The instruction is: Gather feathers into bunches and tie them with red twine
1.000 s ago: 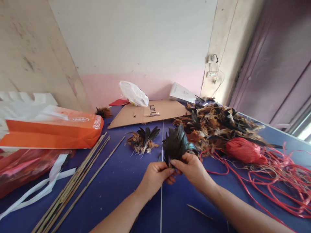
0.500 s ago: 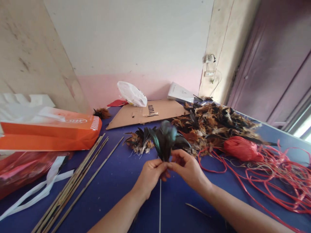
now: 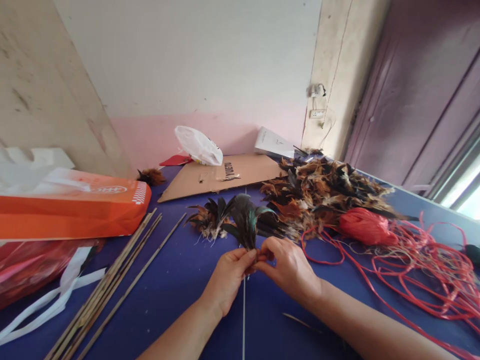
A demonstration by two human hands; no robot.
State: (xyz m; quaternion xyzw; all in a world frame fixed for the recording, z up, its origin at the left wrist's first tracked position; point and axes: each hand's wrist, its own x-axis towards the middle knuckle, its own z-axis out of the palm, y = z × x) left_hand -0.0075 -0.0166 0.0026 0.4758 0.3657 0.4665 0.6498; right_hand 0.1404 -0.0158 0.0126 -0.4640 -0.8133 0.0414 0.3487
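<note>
A small bunch of dark, green-glossed feathers (image 3: 245, 220) stands upright over the table, its tips fanned out. My left hand (image 3: 234, 267) is closed round the quill ends, thumb on top. Right beside it, my right hand (image 3: 287, 267) pinches at the base of the bunch, its fingertips meeting those of the left; what lies between them is hidden. Behind the held bunch, a small heap of brown and black feathers (image 3: 210, 220) lies on the blue table (image 3: 195, 310). A large pile of loose feathers (image 3: 318, 185) spreads at the back right.
Thin sticks (image 3: 112, 280) lie at the left, near an orange bag (image 3: 75, 215) and white straps (image 3: 67, 290). Tangled red plastic twine (image 3: 423, 270) covers the right side. Farther back are flat cardboard (image 3: 187, 182), a white plastic bag (image 3: 198, 145) and a white box (image 3: 273, 143).
The feather bunch has gone from blurred to nearly still and leans slightly left. My right hand has turned a little, its fingers curled closer together. The whole view has shifted slightly.
</note>
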